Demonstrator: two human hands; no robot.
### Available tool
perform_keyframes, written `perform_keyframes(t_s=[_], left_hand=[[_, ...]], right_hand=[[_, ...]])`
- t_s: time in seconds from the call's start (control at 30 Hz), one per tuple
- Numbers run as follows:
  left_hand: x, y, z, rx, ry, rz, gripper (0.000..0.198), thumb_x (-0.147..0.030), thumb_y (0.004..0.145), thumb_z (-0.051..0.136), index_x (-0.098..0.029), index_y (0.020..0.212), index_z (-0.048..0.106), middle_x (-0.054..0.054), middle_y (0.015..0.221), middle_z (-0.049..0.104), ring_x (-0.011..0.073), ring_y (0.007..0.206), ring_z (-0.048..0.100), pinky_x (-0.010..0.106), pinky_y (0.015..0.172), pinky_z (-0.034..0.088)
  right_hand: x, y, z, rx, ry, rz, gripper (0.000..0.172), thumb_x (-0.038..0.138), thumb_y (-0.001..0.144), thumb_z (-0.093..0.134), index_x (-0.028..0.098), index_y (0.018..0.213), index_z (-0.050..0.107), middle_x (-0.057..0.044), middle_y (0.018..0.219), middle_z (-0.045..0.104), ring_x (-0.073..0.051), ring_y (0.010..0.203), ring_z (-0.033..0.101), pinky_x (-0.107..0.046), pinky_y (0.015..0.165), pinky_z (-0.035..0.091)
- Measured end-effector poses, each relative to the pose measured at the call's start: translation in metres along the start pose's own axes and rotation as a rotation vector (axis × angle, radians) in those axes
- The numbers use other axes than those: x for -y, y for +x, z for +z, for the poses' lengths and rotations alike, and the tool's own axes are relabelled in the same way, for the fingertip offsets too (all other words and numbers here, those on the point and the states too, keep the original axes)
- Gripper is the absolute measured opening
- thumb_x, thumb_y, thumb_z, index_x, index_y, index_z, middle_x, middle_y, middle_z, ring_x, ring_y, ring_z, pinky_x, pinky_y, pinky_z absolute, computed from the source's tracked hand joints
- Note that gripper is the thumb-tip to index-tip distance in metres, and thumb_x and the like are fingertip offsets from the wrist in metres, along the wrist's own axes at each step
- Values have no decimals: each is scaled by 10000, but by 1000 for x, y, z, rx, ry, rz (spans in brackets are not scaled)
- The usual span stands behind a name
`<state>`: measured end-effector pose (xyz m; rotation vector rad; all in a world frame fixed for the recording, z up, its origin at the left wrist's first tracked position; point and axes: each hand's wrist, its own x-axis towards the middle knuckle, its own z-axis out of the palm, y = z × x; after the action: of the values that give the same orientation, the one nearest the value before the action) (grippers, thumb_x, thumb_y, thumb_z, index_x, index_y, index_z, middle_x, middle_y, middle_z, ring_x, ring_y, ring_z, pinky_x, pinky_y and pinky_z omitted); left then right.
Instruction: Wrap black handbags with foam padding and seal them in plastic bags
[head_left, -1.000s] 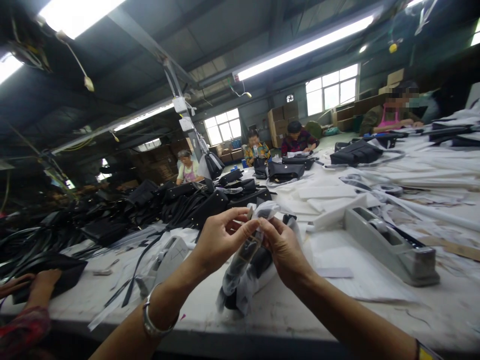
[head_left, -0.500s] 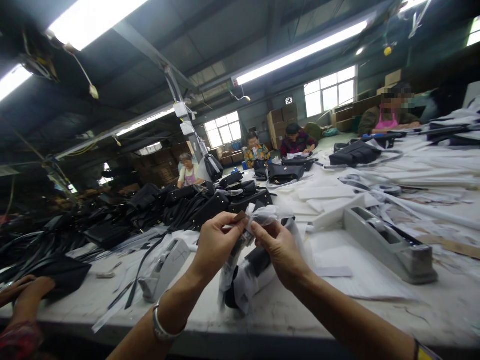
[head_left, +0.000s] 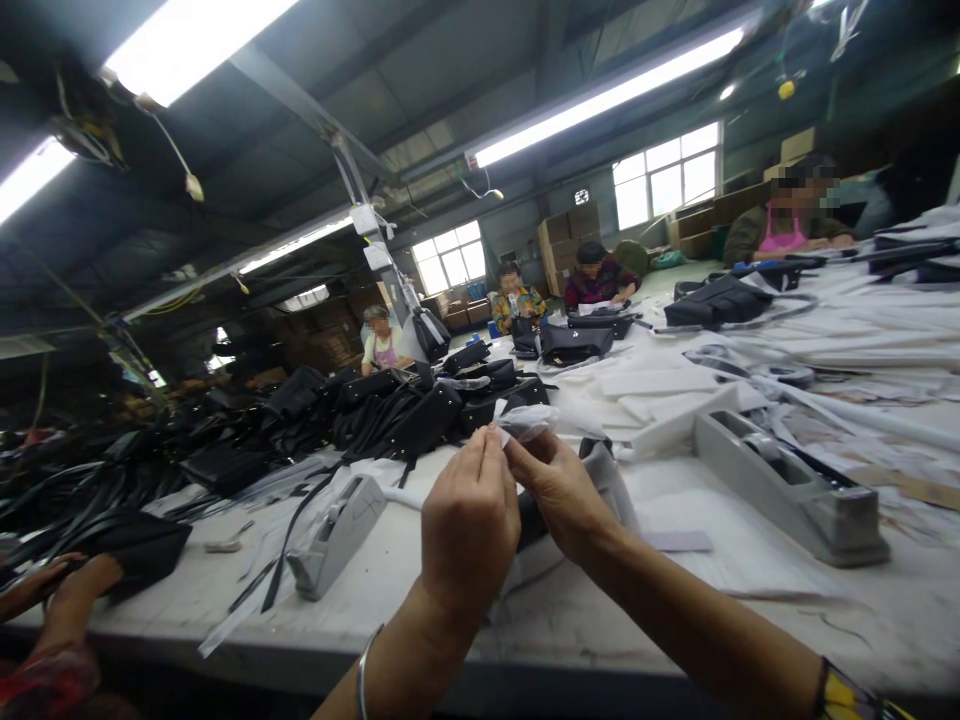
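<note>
Plastic wrap (head_left: 529,425) pinched shut.
Left hand (head_left: 469,520) and right hand (head_left: 559,485) grip its top between fingertips, bunching the film closed.

A grey tape dispenser (head_left: 787,490) sits right of piled black bags (head_left: 405,420) (handbags, perhaps).

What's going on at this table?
A person's left hand and right hand pinch the top of a clear plastic wrap around a dark item, above the white table. One grey tape dispenser sits to their left, a second dispenser to their right. Black bags are piled at left, where a co-worker's hand rests on one.
</note>
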<state>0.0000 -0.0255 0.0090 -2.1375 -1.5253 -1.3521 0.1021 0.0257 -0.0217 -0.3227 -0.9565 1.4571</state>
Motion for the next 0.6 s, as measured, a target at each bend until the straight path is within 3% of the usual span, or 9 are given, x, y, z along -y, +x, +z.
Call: perform_keyframes(t_s=[0.13, 0.2, 0.27, 0.33, 0.43, 0.53, 0.6], left_hand=[[6, -11, 17, -114, 188, 125, 408, -176, 951, 479, -107, 1333, 602, 189, 1395, 565, 323, 1265, 574, 464, 1085, 438], [9, -13, 17, -134, 306, 192, 418, -151, 953, 453, -75, 1343, 582, 193, 1398, 559, 310, 1269, 573, 456, 1079, 449], [12, -9, 8, -97, 273, 212, 403, -195, 955, 481, -93, 1327, 599, 172, 1389, 578, 292, 1265, 578, 428, 1078, 456], [16, 0, -5, -19, 94, 114, 364, -298, 947, 546, -162, 1267, 653, 124, 1322, 646, 269, 1211, 618, 394, 1056, 475], [25, 16, -21, 194, -310, -197, 383, -457, 888, 637, -209, 1174, 694, 84, 1171, 724, 263, 1081, 679, 367, 955, 527], [32, 26, -21, 395, -603, -404, 491, -518, 815, 704, -176, 1167, 682, 99, 1114, 733, 275, 1029, 683, 350, 886, 534], [35, 26, -14, 400, -668, -482, 547, -529, 760, 750, -162, 1159, 677, 97, 1079, 735, 275, 1016, 673, 331, 855, 530]], right_hand=[[-1, -2, -4, 61, 19, 1, 288, 438, 808, 776, 187, 933, 708, -35, 957, 700, -176, 927, 622, -308, 904, 474], [0, -2, -7, 80, 0, 2, 285, 417, 790, 798, 187, 943, 729, -44, 980, 714, -190, 964, 629, -319, 936, 462], [3, -1, -11, 94, -16, 29, 287, 393, 765, 822, 185, 948, 748, -46, 962, 724, -192, 956, 635, -316, 928, 459], [7, 1, -16, 106, -46, 61, 292, 398, 758, 824, 190, 954, 761, -40, 940, 727, -177, 910, 634, -301, 879, 463], [16, 3, -21, 107, -158, 72, 297, 411, 741, 829, 185, 925, 773, -24, 869, 723, -148, 805, 612, -282, 805, 458], [22, 6, -19, 127, -179, 72, 327, 414, 702, 848, 171, 907, 773, -21, 858, 723, -158, 822, 620, -299, 844, 460], [23, 8, -18, 151, -167, 84, 367, 421, 675, 861, 163, 918, 766, -21, 878, 722, -163, 845, 629, -304, 868, 465]])
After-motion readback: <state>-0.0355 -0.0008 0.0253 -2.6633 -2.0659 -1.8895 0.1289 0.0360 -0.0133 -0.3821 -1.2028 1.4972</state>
